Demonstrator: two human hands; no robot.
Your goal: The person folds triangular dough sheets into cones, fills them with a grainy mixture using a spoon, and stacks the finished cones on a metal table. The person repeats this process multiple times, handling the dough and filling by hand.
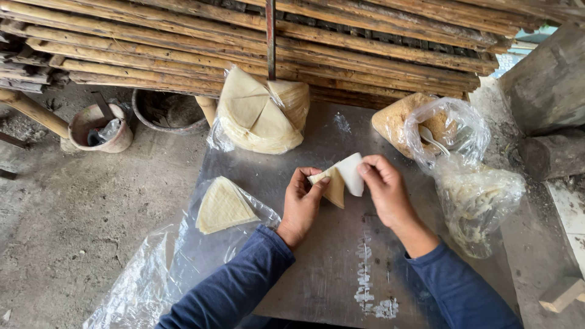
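Wrapper's [341, 183] lower edge behind left hand [301, 204] (shredded bag [478, 204] contents indistinct).

Both hands [341, 195] fold what seems a dough wrapper [341, 176] over metal table [329, 268]

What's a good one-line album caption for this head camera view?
Over a metal sheet, the left hand and right hand fold a triangular wrapper between bagged wrapper stacks.

Soft, even daylight, no hard shadows. Metal table [341, 268] gives a dull sheen near its far edge, no blown glare. Clear plastic bags [475, 195] at the right edge catch small highlights. Focus sharp across the centre; wide-angle bending of the bamboo poles [183, 36] toward the top corners. No motion blur.
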